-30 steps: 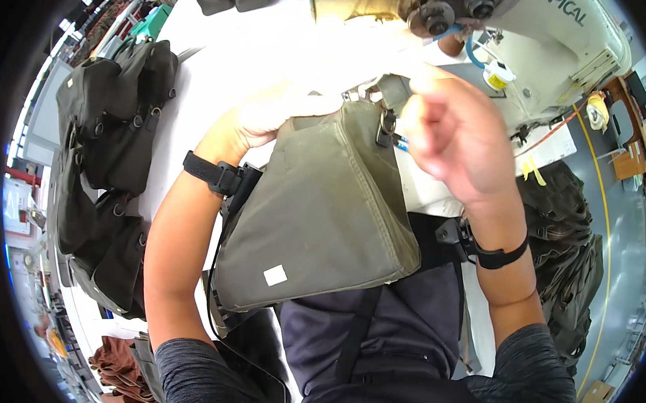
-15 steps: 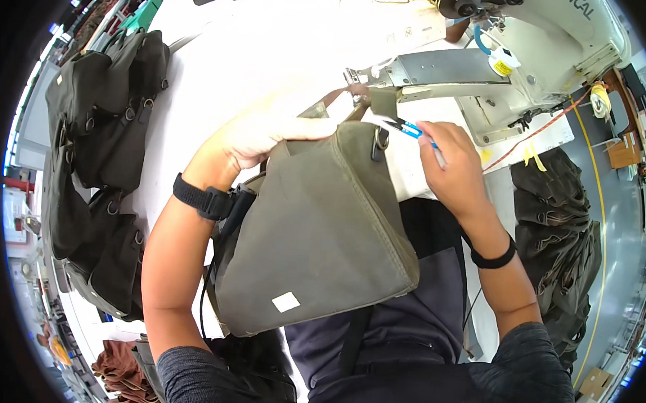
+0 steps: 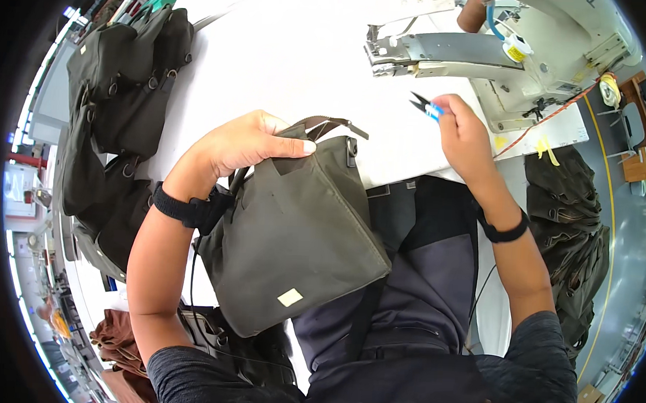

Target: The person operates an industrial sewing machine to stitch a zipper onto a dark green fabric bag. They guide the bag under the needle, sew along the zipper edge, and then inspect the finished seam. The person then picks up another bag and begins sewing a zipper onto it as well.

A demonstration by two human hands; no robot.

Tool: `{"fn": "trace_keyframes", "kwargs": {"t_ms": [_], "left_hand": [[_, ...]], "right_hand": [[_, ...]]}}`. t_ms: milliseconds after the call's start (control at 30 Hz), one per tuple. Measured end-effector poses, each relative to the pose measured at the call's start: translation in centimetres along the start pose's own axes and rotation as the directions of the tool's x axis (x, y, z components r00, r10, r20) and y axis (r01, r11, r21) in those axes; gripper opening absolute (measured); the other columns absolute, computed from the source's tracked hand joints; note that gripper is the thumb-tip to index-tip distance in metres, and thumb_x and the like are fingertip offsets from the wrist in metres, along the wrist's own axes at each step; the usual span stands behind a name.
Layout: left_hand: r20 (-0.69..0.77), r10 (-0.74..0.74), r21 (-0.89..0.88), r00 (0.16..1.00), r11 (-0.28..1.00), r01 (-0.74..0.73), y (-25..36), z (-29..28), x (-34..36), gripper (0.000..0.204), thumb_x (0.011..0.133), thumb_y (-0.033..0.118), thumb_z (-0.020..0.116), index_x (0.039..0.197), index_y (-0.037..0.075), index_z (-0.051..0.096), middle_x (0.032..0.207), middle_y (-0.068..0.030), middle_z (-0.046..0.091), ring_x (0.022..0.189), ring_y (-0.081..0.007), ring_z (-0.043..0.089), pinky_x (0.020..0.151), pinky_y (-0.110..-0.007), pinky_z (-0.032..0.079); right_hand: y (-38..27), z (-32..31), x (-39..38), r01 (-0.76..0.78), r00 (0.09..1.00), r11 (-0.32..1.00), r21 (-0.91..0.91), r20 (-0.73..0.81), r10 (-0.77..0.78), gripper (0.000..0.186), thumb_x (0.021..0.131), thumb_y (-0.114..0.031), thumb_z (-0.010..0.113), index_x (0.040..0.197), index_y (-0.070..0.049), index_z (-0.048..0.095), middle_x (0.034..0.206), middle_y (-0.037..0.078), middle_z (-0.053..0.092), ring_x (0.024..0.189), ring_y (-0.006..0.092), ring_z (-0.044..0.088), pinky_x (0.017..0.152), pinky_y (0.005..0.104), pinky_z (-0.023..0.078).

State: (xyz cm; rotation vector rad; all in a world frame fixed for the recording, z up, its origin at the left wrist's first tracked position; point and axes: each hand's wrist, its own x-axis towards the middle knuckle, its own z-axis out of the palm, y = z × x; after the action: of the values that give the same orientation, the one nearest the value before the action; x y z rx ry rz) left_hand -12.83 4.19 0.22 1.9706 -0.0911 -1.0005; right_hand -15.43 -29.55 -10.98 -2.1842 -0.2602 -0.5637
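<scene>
An olive-green canvas bag [image 3: 300,236] rests tilted over my lap and the table's front edge. A small cream label is on its lower part. My left hand [image 3: 257,144] grips the bag's upper edge, thumb on top; the other fingers are partly hidden behind the fabric. A strap with a brown zip end and a metal ring show at the bag's top right corner. My right hand [image 3: 461,135] holds thread snips [image 3: 427,106] with blue grips and dark pointed blades, apart from the bag and over the white table [image 3: 293,63].
A sewing machine [image 3: 560,60] with a long grey arm [image 3: 452,50] stands at the far right of the table. Dark green bags [image 3: 126,85] are piled along the left, and more [image 3: 564,212] hang at the right. Brown fabric [image 3: 119,337] lies at lower left.
The bag has moved left and nearer, away from the machine arm, with my left hand on it. My right hand has drawn the snips away from the bag's corner.
</scene>
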Motion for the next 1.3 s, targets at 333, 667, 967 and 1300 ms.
{"fn": "trace_keyframes", "kwargs": {"t_ms": [333,667,967,1300], "left_hand": [[-0.025,0.189,-0.127,0.982,0.973,-0.191,-0.8,1.7,-1.9,0.019,0.089,0.016,0.080,0.098,-0.001,0.076,0.085,0.0019,0.072,0.076,-0.0045,0.061,0.070,-0.022,0.050],[-0.065,0.186,-0.152,0.980,0.969,-0.194,-1.4,0.8,-1.8,0.020,0.087,0.020,0.082,0.092,0.002,0.075,0.084,0.0029,0.071,0.075,-0.0044,0.060,0.071,-0.023,0.049],[-0.079,0.183,-0.133,0.980,0.972,-0.192,-1.6,1.0,-2.1,0.018,0.088,0.017,0.080,0.092,0.000,0.076,0.084,0.0014,0.072,0.075,-0.0045,0.061,0.070,-0.023,0.050],[-0.095,0.199,-0.075,0.975,0.976,-0.206,-1.0,2.3,-3.5,0.018,0.088,0.015,0.081,0.093,-0.002,0.076,0.083,0.0009,0.073,0.074,-0.0049,0.061,0.070,-0.024,0.052]], "right_hand": [[-10.5,0.8,1.5,-0.278,0.816,0.937,0.214,0.567,0.112,0.028,0.100,-0.026,0.065,0.092,0.001,0.071,0.069,-0.003,0.056,0.065,0.0033,0.045,0.059,0.0237,0.038],[-11.2,2.8,2.9,-0.294,0.843,0.926,0.237,0.521,0.135,0.040,0.094,-0.038,0.067,0.084,0.000,0.072,0.064,0.011,0.062,0.057,0.0197,0.054,0.061,0.0338,0.046],[-10.4,2.8,3.0,-0.266,0.877,0.874,0.407,0.478,0.045,0.038,0.095,-0.032,0.068,0.078,0.002,0.068,0.056,0.000,0.049,0.055,0.0087,0.042,0.053,0.0313,0.037],[-9.0,0.6,4.6,-0.291,0.840,0.911,0.292,0.535,0.096,0.033,0.095,-0.031,0.066,0.082,0.000,0.065,0.058,-0.002,0.049,0.051,0.0074,0.039,0.049,0.0276,0.034]]}}
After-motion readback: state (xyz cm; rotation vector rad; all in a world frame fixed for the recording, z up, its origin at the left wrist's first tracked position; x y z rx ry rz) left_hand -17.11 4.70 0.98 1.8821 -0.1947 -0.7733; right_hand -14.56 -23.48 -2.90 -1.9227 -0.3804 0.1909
